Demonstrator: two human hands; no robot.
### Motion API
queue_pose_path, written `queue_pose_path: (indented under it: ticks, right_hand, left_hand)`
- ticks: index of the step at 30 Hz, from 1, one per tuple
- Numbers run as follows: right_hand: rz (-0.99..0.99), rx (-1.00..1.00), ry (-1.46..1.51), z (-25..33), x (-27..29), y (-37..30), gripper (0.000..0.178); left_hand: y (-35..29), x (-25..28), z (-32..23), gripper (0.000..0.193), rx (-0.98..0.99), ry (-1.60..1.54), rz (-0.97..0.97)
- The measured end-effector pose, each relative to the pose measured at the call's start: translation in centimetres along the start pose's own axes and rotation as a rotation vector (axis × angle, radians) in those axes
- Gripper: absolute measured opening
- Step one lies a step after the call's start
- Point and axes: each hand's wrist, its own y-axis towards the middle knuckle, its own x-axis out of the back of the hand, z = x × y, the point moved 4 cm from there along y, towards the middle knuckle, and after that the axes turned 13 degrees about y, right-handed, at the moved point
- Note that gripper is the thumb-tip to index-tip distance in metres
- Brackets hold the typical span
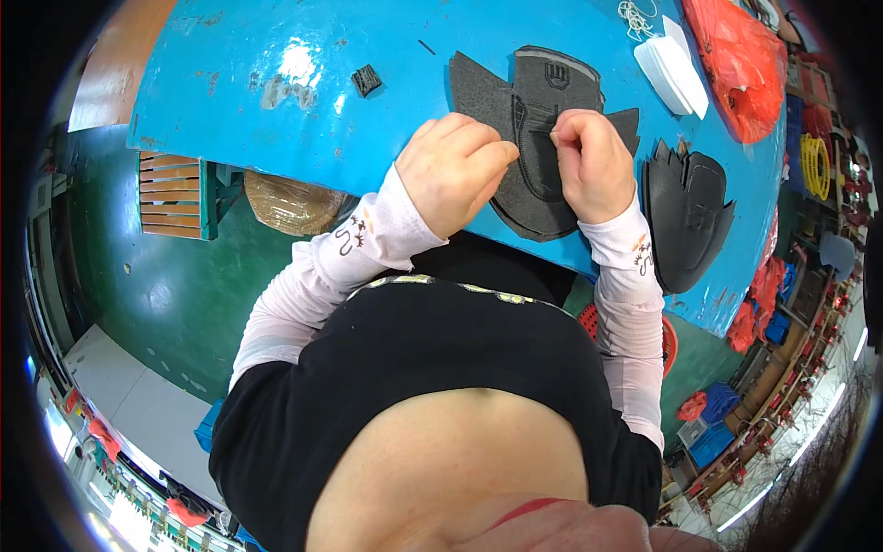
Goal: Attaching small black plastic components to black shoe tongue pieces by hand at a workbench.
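A dark grey moulded foam piece [541, 210] with an embossed emblem and pointed side flaps lies on the blue table in front of me. Over its left side is my left hand [457, 170], fingers pinched together. My right hand [593, 166] is closed in a pinch above the right part of the same piece. Whatever the fingertips hold, if anything, is too small to make out. To the right, a stack of black moulded pieces [685, 221] with jagged flaps rests near the table's edge.
Left of the foam, a small black ridged scrap [366, 80] sits on the blue table [248, 120]. White foam trays [671, 74], white string [636, 18] and a red plastic bag [740, 64] occupy the far right. A wooden slatted stool [170, 195] stands beyond the table's left front edge.
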Motion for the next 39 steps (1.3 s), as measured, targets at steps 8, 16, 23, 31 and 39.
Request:
queue_pose_path:
  ticks: [8, 16, 23, 31, 39]
  right_hand:
    - [0.032, 0.018, 0.002, -0.3, -0.4, -0.2, 0.026]
    - [-0.196, 0.009, -0.181, 1.1, 0.9, -1.1, 0.026]
    - [-0.059, 0.037, -0.313, 0.9, -0.3, -1.5, 0.024]
    - [-0.531, -0.04, -0.067, 0.3, 2.8, -2.9, 0.017]
    - [-0.686, -0.12, 0.074, -3.2, 3.9, -4.0, 0.01]
  left_hand:
    - [0.3, -0.2, -0.1, 0.024, 0.028, 0.018, 0.022]
    - [1.8, -1.2, -1.5, 0.031, -0.052, 0.392, 0.157]
    - [2.0, -0.9, -1.7, 0.033, -0.06, 0.347, 0.16]
    - [1.8, 0.7, 2.1, 0.038, 0.323, -0.341, 0.296]
    - [7.0, 1.1, 10.5, 0.017, 0.121, 0.304, 0.146]
